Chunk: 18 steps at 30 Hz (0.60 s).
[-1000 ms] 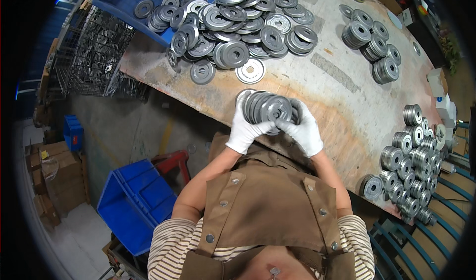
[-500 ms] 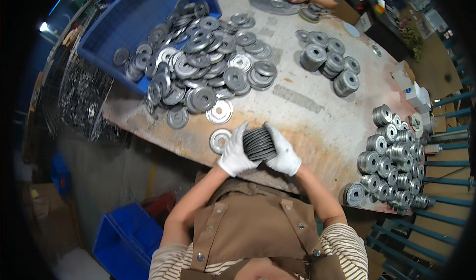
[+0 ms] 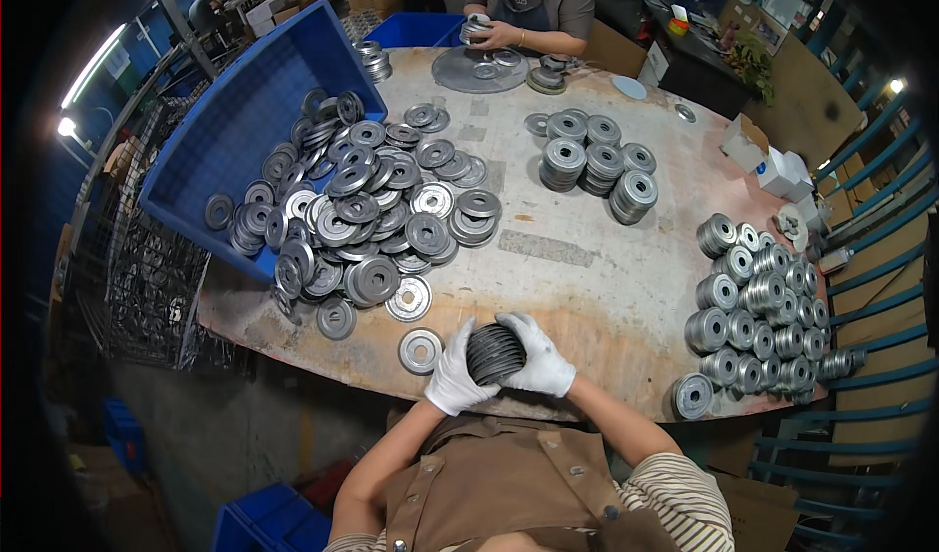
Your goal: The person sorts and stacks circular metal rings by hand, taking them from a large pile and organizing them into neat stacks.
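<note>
Between my two white-gloved hands is a stack of dark grey metal discs (image 3: 495, 354), held at the table's near edge. My left hand (image 3: 456, 371) closes on the stack's left side, and my right hand (image 3: 539, 358) wraps its right side. Just left of my left hand a single shiny disc (image 3: 421, 352) with a centre hole lies flat. Beyond it another bright disc (image 3: 408, 299) rests at the edge of a large loose heap of metal discs (image 3: 372, 210).
The heap spills from a tipped blue bin (image 3: 235, 122). Upright disc stacks (image 3: 603, 161) stand mid-table; rows of stacks lying sideways (image 3: 768, 303) fill the right edge. Across the table a co-worker (image 3: 533, 19) handles discs beside a round grey plate (image 3: 479, 70). Small white boxes (image 3: 782, 173) sit far right.
My view has tilted up, so the table appears lower and the co-worker's upper body now shows. Both hands still hold the disc stack, which has turned slightly.
</note>
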Available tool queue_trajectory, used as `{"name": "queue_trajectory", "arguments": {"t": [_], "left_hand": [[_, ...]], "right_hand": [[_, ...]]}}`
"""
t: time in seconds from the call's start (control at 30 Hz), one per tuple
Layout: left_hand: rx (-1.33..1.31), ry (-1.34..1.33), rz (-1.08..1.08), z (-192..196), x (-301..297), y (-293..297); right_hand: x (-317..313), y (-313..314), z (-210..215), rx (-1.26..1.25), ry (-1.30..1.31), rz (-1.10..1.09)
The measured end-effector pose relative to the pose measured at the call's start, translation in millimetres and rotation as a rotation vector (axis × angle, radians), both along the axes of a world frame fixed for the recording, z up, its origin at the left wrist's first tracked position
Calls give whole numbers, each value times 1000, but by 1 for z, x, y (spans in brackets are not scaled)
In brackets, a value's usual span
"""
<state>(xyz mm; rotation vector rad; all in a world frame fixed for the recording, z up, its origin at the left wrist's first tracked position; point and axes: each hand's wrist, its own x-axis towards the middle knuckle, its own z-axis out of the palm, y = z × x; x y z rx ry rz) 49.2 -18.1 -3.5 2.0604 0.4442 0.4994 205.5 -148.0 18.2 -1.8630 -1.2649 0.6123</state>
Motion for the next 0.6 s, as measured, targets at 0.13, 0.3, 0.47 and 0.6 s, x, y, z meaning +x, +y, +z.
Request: {"name": "queue_trajectory", "arguments": {"t": [0.13,0.3,0.47,0.6], "left_hand": [[28,30,-49,21,19,-2],[129,13,-160,36,48,13],[460,-129,-387,50,50,6],[385,-106,-371,42,40,-6]], "right_hand": [[28,-9,14,-20,260,184],[63,-21,23,189,896,222],[46,-29,21,-151,660,-330],[19,-48,-14,82,373,-335]]}}
